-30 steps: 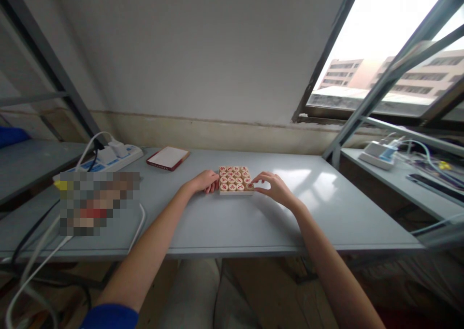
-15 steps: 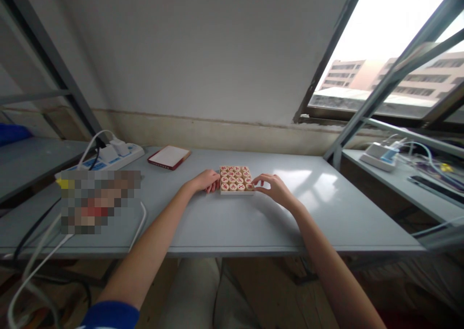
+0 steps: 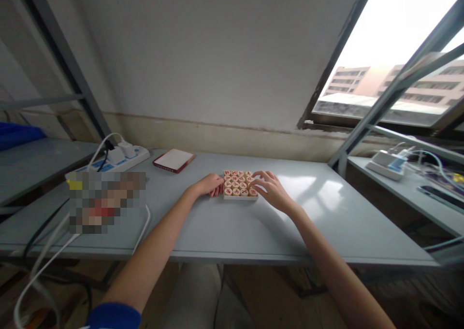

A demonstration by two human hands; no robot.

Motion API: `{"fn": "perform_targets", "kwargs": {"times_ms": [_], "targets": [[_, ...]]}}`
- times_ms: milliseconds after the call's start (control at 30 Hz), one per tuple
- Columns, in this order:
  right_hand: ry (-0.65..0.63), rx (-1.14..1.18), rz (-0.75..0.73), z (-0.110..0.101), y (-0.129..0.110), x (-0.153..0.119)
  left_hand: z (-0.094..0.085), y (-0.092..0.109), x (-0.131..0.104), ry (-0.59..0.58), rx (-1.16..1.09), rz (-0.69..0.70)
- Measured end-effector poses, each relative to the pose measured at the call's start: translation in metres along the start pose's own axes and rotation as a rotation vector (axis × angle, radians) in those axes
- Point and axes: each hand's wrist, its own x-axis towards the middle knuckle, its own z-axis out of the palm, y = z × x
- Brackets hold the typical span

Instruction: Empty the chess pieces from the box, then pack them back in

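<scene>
A shallow pale box of Chinese chess pieces lies on the grey desk. Its round cream pieces stand in rows, with red characters facing up. My left hand rests at the box's left side, fingers curled in against its edge. Over the right side reaches my right hand, its fingers bent and apart, with the tips at the pieces of the right column. Those fingers partly cover that column, and I see no piece lifted from the box.
A flat box or lid with a white top lies back left. On the left stand a power strip with plugs and cables, and a blurred-out item. Metal bed posts rise at both sides. The desk's front edge is close to me.
My right hand has moved left and up, from beside the box's right front corner to over its right column. My left hand stays at the left side. The whole view has shifted slightly.
</scene>
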Motion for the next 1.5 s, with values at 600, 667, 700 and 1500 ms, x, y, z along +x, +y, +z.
{"fn": "perform_targets", "kwargs": {"times_ms": [600, 667, 700, 1500], "targets": [[-0.097, -0.052, -0.099, 0.009, -0.006, 0.014, -0.038, -0.015, -0.024, 0.886, 0.924, -0.133], [-0.079, -0.041, -0.091, 0.006, -0.006, 0.014, -0.046, -0.025, -0.029, 0.921, 0.938, -0.251], [-0.066, -0.033, -0.079, 0.004, -0.006, 0.013, -0.049, -0.029, -0.032, 0.905, 0.933, -0.315], [0.302, 0.815, 0.134, 0.015, -0.007, 0.002, 0.020, 0.031, -0.003, 0.232, -1.015, 0.286]]}}
